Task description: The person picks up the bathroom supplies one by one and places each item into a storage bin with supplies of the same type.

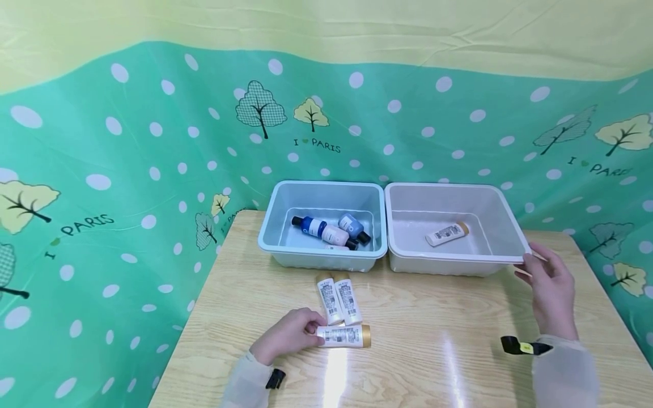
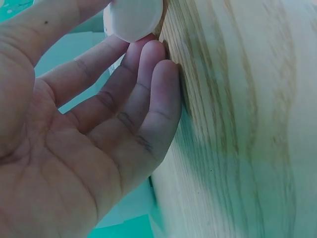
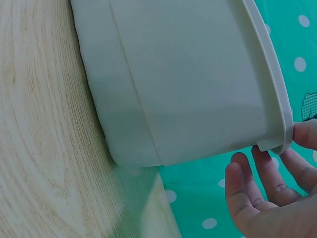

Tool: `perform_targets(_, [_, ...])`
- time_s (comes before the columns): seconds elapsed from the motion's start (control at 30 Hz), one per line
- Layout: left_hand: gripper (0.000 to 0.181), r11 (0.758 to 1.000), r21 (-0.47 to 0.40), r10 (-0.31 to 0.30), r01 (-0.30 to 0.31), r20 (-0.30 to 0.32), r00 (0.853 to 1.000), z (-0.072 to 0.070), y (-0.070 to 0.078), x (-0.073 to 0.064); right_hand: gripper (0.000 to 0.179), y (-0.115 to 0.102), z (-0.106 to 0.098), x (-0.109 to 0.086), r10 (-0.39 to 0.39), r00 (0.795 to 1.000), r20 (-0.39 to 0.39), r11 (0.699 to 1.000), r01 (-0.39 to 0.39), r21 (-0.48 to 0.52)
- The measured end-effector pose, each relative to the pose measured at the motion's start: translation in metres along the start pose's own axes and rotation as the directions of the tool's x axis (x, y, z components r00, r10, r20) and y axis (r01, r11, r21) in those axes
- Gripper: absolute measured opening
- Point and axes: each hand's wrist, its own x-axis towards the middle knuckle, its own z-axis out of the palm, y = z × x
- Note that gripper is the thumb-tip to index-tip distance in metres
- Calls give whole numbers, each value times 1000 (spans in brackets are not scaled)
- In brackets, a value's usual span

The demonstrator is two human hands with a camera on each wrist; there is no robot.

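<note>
My left hand point(image 1: 293, 332) pinches the left end of a white bottle with a gold cap point(image 1: 343, 336), which lies sideways on the table. In the left wrist view the rounded white bottle end point(image 2: 133, 20) sits between thumb and fingers, close to the wood. Just behind it lie two similar white bottles, the left one point(image 1: 330, 300) beside the right one point(image 1: 349, 300). My right hand point(image 1: 551, 286) grips the front right corner of the white bin point(image 1: 454, 258). In the right wrist view the thumb is on the outside of the rim point(image 3: 277, 84), fingers beneath it.
A light blue bin point(image 1: 326, 259) stands left of the white one, holding several bottles, including a dark blue bottle point(image 1: 312, 226) and a pink one point(image 1: 335, 234). One white bottle point(image 1: 447, 233) lies in the white bin. Behind the table point(image 1: 408, 340) hangs a green patterned cloth point(image 1: 357, 124).
</note>
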Motion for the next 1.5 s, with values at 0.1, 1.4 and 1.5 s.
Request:
perform_targets(0.1, [31, 1000, 10, -4, 4, 1, 1000, 1, 1, 0, 50, 0, -1, 0, 1, 1000, 1, 1000, -1, 6])
perform_targets(1.4, [45, 644, -764, -148, 28, -88, 985, 10, -8, 5, 51, 0, 1, -1, 30, 999, 22, 997, -32, 76])
perform_targets(1.5, [49, 577, -816, -167, 20, -94, 981, 7, 1, 8, 51, -1, 0, -1, 32, 999, 22, 996, -34, 85])
